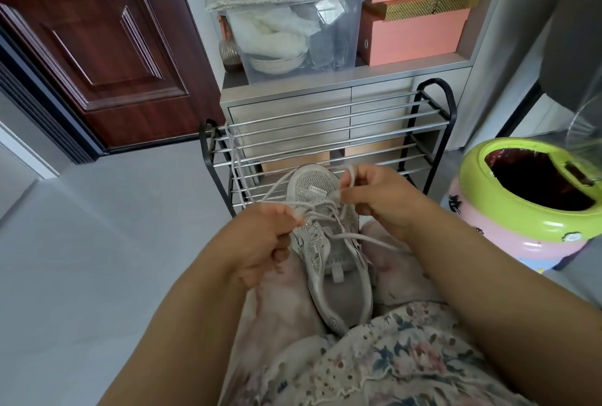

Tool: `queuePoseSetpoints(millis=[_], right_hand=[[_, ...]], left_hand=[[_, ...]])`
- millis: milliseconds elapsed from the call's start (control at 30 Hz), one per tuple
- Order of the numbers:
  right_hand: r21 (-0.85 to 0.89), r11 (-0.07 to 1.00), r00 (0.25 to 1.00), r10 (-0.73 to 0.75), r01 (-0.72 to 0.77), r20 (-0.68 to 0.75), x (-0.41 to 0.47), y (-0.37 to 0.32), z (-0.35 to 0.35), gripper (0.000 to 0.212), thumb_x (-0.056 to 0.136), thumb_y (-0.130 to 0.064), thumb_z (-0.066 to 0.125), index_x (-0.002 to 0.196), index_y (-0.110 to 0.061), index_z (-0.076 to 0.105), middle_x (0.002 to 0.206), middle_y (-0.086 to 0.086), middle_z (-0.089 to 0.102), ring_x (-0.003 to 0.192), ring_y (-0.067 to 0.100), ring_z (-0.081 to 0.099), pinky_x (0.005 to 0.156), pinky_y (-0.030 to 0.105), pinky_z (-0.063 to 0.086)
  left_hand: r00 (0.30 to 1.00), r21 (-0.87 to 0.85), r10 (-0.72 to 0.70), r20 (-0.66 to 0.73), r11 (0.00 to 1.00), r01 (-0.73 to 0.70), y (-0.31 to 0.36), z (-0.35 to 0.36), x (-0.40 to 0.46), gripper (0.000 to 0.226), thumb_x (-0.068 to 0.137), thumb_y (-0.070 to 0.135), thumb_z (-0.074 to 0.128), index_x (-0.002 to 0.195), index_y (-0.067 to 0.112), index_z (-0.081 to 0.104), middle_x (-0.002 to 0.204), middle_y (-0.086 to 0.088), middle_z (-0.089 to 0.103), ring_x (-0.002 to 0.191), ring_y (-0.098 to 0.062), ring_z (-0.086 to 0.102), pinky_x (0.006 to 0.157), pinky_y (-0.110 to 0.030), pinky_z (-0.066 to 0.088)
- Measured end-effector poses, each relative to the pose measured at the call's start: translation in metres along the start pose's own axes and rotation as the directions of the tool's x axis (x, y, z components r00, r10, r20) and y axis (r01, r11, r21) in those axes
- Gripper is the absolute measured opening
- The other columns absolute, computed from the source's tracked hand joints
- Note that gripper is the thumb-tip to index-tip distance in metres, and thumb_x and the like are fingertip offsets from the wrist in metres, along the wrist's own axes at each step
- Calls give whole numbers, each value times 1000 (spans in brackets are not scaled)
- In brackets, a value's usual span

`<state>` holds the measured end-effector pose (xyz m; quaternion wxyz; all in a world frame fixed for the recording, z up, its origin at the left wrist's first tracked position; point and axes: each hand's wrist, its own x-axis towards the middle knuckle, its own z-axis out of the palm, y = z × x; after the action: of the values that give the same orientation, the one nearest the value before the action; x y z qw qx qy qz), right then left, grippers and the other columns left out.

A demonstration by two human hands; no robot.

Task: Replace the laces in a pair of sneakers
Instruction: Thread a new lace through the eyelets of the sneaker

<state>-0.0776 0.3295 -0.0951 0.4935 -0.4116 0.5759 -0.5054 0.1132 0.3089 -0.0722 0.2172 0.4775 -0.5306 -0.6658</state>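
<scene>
A white-grey sneaker [329,242] lies on my lap, toe pointing away, heel toward me. A white lace [325,207] runs across its eyelets. My left hand [260,239] pinches a strand of that lace at the shoe's left side, fingers curled. My right hand [374,194] grips the other strand at the upper right of the shoe, with a loop rising above the fingers. Another white lace [236,171] hangs from the left end of the shoe rack. Only one sneaker is in view.
A black and chrome shoe rack [325,141] stands just beyond the sneaker, before a grey cabinet [293,106] bearing a clear bin and pink boxes [420,34]. A green-rimmed pink waste bin [527,207] sits at the right. A dark wooden door [97,47] is at the left.
</scene>
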Motion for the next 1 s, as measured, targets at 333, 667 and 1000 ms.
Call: queuePoseSetpoints(millis=[333, 667, 1000], right_hand=[[174, 981, 990, -69, 90, -121, 15, -13, -21, 27, 98, -22, 46, 82, -10, 65, 41, -4, 40, 40, 8, 29, 42, 21, 22], [211, 973, 994, -82, 97, -76, 50, -6, -9, 25, 96, -1, 41, 83, -7, 62, 93, 7, 63, 93, 22, 55, 76, 28, 47], [698, 687, 972, -228, 202, -56, 50, -44, -24, 9, 68, -8, 57, 59, -7, 60, 78, 11, 65, 74, 22, 64, 68, 31, 55]], left_hand=[[997, 128, -17, -74, 991, 27, -4, -59, -6, 15, 93, 8, 54, 78, 6, 54, 48, 7, 36, 43, -7, 26, 47, -19, 31], [996, 549, -28, -89, 832, 72, -9, -36, 17, 24, 91, 8, 53, 67, 9, 59, 64, -7, 56, 59, -18, 48, 60, -28, 39], [984, 641, -7, -181, 757, 123, -7, -57, 19, 23, 95, 14, 49, 74, 7, 58, 77, -6, 59, 67, -19, 53, 62, -29, 44]])
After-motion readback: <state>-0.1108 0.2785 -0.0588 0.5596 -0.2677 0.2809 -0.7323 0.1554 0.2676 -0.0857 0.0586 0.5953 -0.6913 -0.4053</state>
